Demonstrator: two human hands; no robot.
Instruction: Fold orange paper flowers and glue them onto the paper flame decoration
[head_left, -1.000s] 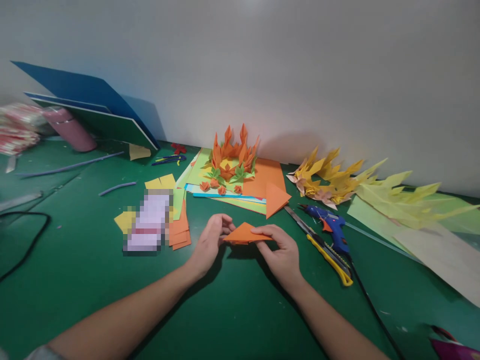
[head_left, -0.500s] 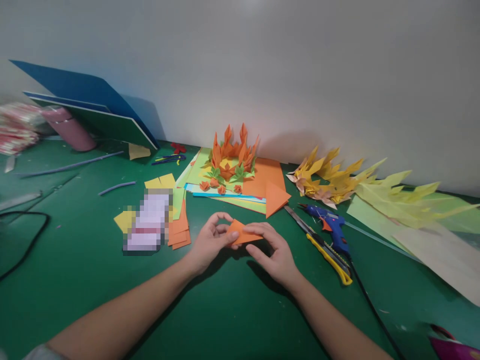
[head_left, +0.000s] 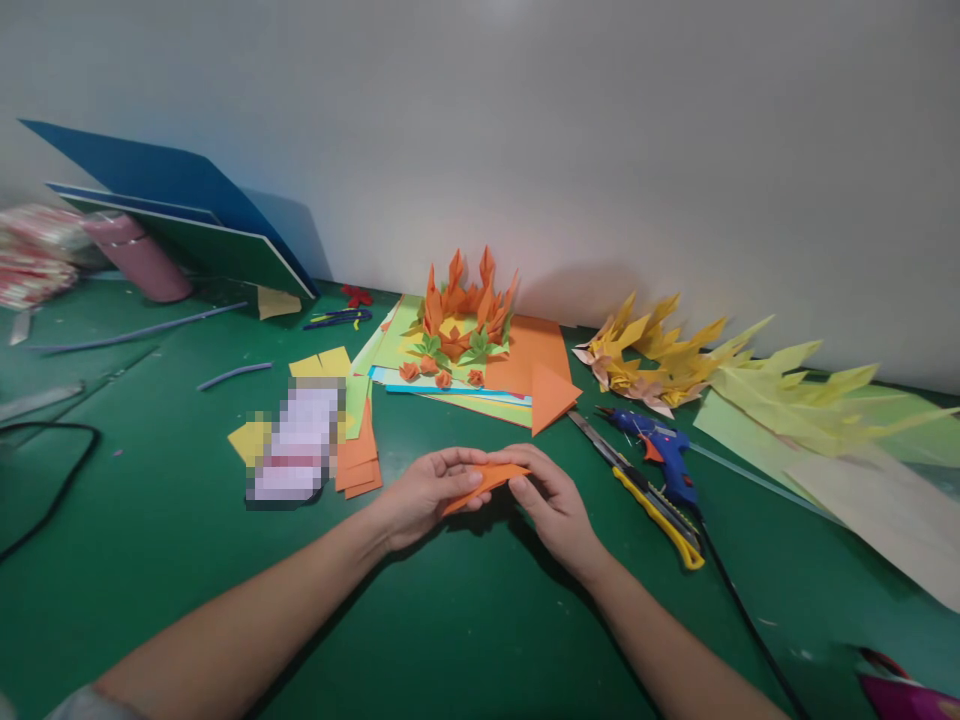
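Note:
A small piece of folded orange paper (head_left: 491, 482) is held between both hands, just above the green table. My left hand (head_left: 439, 490) is closed on its left part, thumb on top and fingers beneath. At its right tip, my right hand (head_left: 551, 500) pinches the paper between thumb and fingers. Beyond the hands stands an orange crown of folded paper (head_left: 454, 300), with small orange paper roses (head_left: 444, 380) in front. A larger folded orange sheet (head_left: 553, 398) lies behind my right hand, and orange paper strips (head_left: 360, 465) lie left of my left hand.
To the right lie a yellow utility knife (head_left: 652, 510), a blue glue gun (head_left: 664, 450) with its cord, and yellow paper crowns (head_left: 660, 350). A blurred-out item (head_left: 300, 440) is at the left. Farther back are a pink bottle (head_left: 142, 255) and blue boards (head_left: 165, 175).
The orange paper has turned and tilted in the hands. The right fingers, spread over it before, now pinch its right end, and the hands are closer together.

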